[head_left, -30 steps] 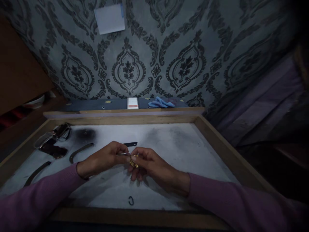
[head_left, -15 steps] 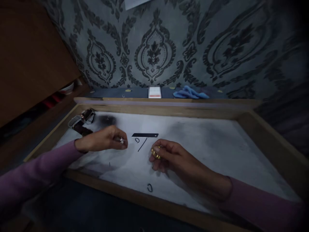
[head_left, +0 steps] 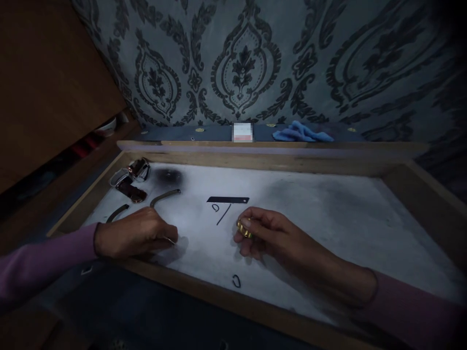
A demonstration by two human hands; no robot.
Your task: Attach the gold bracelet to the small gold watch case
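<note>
My right hand (head_left: 277,238) holds a gold-coloured, rounded metal piece (head_left: 244,227) between thumb and fingers, just above the white surface of the tray. Over the tray's left front, my left hand (head_left: 134,232) is closed in a pinch on a thin, pale, shiny piece (head_left: 170,240) whose kind I cannot make out. Between the hands and farther back lies a dark cutter blade (head_left: 228,200) with a hole at one end. A thin black strip (head_left: 224,214) and a small black loop (head_left: 215,208) lie just in front of it. Another black loop (head_left: 236,281) is near the front edge.
A wooden rim (head_left: 204,291) surrounds the white tray. Brown-strapped watches (head_left: 132,188) lie at its back left, near two curved dark strips, one (head_left: 165,195) behind my left hand. Beyond the back rim are a blue cloth (head_left: 302,132) and a small white box (head_left: 242,132).
My left hand has moved left and toward the front edge, uncovering the curved strips. My right hand still holds the gold piece. The view has shifted slightly.
</note>
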